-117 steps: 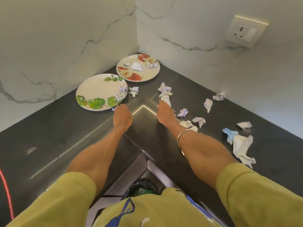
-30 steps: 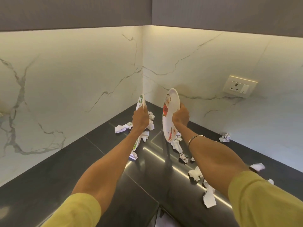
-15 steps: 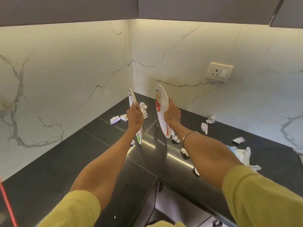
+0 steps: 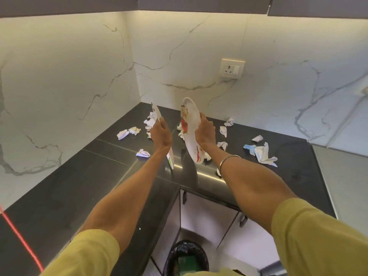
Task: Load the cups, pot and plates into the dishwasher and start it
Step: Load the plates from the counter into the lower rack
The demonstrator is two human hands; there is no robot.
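Fingers of the left hand [image 4: 161, 134] curl round the rim of a round white plate with green leaves [image 4: 170, 159], held on its edge above the shiny black stone bench [image 4: 83, 176]. The right hand [image 4: 205, 133] grips a round white plate with red flowers [image 4: 189, 126] the same way. Crumpled white paper scraps [image 4: 262, 154] lie on the bench. No writing can be read.

Crumpled paper scraps [image 4: 223, 145] are lying scattered across the dark L-shaped counter [image 4: 83, 176] near its corner, with a larger white-and-blue tissue wad [image 4: 262, 154] sitting to the right. A wall socket [image 4: 232, 68] is sitting on the marble backsplash [image 4: 59, 76]; a black-lined bin [image 4: 187, 257] is standing on the floor below the counter corner, and a red line [image 4: 20, 238] is crossing the counter's left edge.
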